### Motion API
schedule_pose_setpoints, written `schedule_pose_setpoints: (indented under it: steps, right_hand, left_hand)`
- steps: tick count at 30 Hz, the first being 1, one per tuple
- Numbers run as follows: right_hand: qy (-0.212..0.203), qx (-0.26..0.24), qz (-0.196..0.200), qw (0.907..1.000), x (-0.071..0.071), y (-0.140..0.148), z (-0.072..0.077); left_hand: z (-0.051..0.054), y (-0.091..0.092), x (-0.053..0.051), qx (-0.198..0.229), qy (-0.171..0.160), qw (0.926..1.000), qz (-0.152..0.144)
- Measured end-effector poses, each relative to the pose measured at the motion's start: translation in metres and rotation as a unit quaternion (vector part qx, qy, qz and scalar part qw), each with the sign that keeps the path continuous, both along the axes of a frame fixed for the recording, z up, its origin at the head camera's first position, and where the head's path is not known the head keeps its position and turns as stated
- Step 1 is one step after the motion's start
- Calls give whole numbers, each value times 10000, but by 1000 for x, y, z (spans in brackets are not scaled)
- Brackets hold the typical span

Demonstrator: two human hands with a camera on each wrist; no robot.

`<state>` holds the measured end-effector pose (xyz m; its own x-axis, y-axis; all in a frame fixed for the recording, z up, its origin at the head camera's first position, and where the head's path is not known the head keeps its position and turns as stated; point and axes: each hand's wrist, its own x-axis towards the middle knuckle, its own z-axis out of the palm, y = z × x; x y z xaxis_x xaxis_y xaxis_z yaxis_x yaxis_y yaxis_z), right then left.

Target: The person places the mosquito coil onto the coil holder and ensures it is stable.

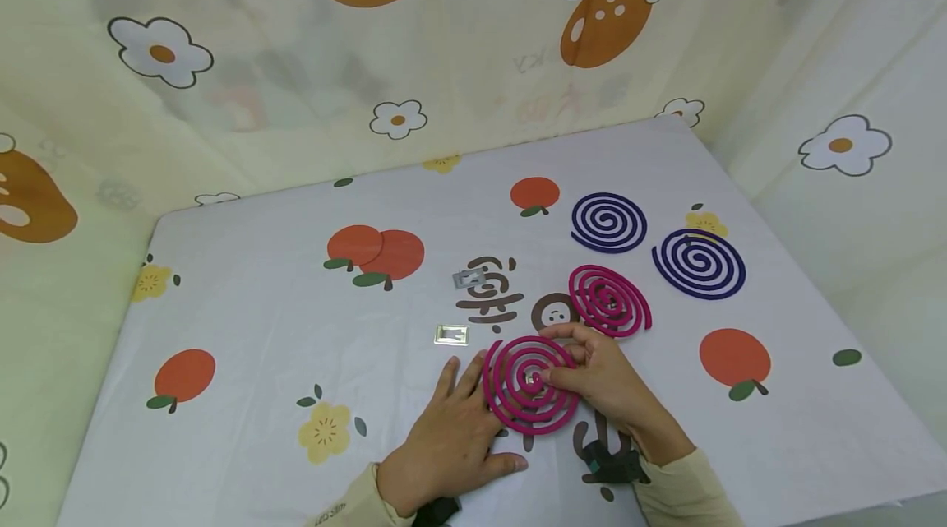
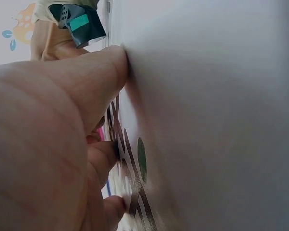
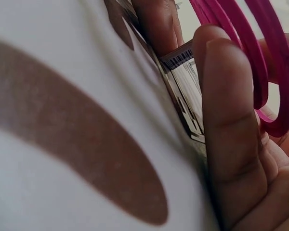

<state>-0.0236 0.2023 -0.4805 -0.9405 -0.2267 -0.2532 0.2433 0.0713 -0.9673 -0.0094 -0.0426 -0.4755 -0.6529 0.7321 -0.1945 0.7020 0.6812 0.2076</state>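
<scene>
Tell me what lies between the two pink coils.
The right hand: in the head view, its fingers come between the held pink coil and the other pink coil. Whether they touch the latter is unclear.

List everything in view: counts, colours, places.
Pink spirals: 2, pink, one on the table, one held by the right hand
Blue spirals: 2, dark blue, far right of the table
Metal pieces: at least 3, silvery, two loose beyond the left hand, one by the held spiral
Tablecloth: 1, white, printed, over the table
Curtain: at least 1, cream, patterned, around the table
Wrist devices: 2, black, at the wrists
Sleeves: 2, beige
Hands: 2, at the nearer pink spiral
</scene>
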Motion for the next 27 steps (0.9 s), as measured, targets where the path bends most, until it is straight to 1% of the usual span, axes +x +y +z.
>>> schedule_pose_setpoints:
  steps: [4, 9, 12, 15, 21, 24, 27]
  right_hand:
    - [48, 230, -127, 9996, 3, -1, 0]
    - [242, 774, -186, 9965, 9, 0, 2]
    - [302, 918, -165, 9952, 14, 3, 3]
    - [329, 917, -63, 9952, 18, 5, 3]
    - [445, 680, 76, 9967, 24, 7, 2]
    - [477, 634, 21, 9968, 25, 7, 2]
    - [506, 673, -148, 9963, 27, 8, 2]
  left_hand:
    - [0, 0, 1, 8, 26, 10000, -5]
    - [-1, -3, 3, -74, 199, 9998, -41]
    - [-2, -5, 4, -100, 274, 9995, -73]
    - [-1, -5, 4, -111, 246, 9996, -89]
    - [-1, -2, 2, -128, 171, 9997, -121]
    - [-2, 2, 2, -128, 280, 9994, -180]
    - [-3, 5, 2, -166, 472, 9985, -244]
